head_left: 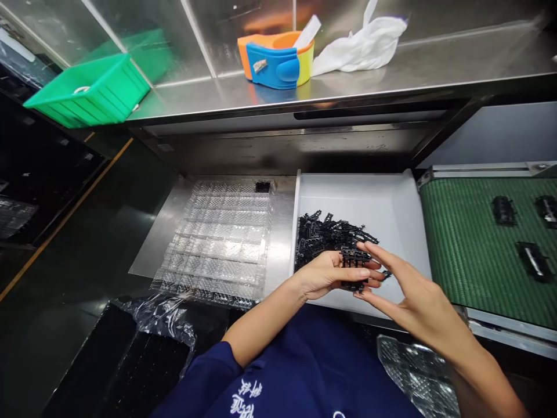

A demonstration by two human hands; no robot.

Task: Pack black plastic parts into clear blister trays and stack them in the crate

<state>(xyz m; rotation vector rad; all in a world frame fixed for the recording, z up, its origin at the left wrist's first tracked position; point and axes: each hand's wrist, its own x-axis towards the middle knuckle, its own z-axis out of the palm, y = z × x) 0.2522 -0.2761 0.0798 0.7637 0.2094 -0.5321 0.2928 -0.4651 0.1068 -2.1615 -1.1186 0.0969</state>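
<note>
My left hand (324, 274) is closed around a black plastic frame-like part (354, 268), its thumb lying across the front. From the other side my right hand (407, 290) spans the same part, with fingertips at its upper edge and the thumb at its lower edge. Whether more than one part is stacked there I cannot tell. Both hands are over a white tray (361, 194), in which a heap of loose black plastic parts (319, 235) lies at the left side.
Left of the tray lies a clear compartmented blister tray (217, 238), with a black part (263, 187) in its top right corner. A green conveyor belt (474, 249) at right carries several black parts. On the shelf stand a green bin (93, 96) and a blue-orange-yellow container (278, 64).
</note>
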